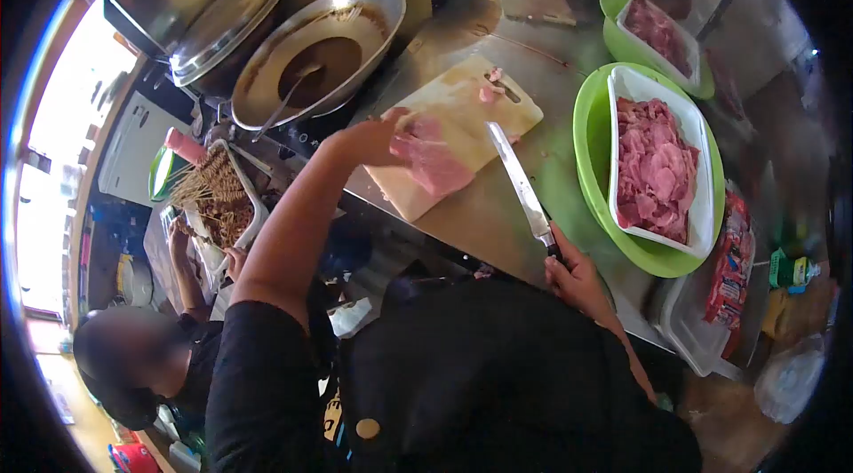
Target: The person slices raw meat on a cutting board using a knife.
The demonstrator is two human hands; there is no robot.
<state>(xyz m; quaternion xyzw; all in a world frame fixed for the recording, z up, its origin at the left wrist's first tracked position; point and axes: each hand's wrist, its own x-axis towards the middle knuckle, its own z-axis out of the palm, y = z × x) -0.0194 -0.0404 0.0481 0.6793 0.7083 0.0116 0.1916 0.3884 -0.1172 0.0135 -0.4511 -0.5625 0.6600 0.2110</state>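
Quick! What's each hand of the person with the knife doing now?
Left hand: on the raw meat; its grip cannot be told.
Right hand: closed, holding the knife.

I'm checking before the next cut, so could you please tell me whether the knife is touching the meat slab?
Apart: the head view shows bare board between the knife and the meat slab.

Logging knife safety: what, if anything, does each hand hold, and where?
Right hand: the knife, by its handle. Left hand: on the meat, grip unclear.
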